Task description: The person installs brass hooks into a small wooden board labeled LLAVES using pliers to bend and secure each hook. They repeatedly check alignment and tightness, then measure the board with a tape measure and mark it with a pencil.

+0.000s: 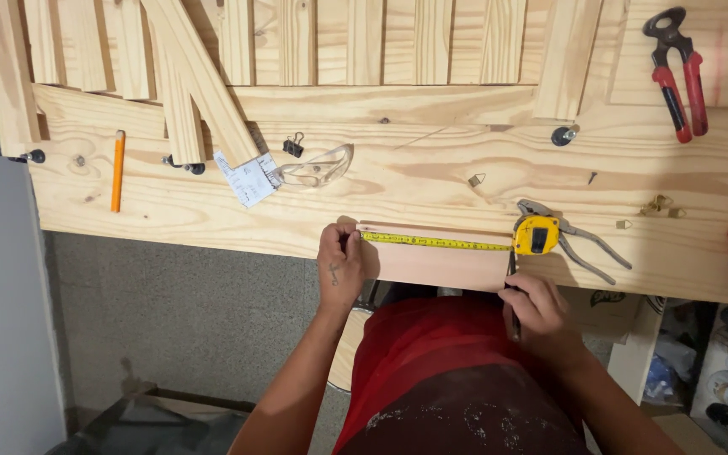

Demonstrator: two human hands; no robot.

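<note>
Left hand [340,263] pinning yellow tape measure's [536,235] blade end onto flat pale wooden board [440,263]; right hand [536,316] gripping dark pencil [511,291].

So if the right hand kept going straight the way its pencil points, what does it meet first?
Probably the yellow tape measure case, just beyond the pencil tip that the right hand holds against the small board; depth is hard to judge.

just beyond the right hand [539,316] the tape measure case [537,235] and grey pliers [579,240] block the way forward. beyond the left hand [340,265] bare bench [431,160] lies open up to the safety glasses [318,168] and binder clip [294,147].
</note>
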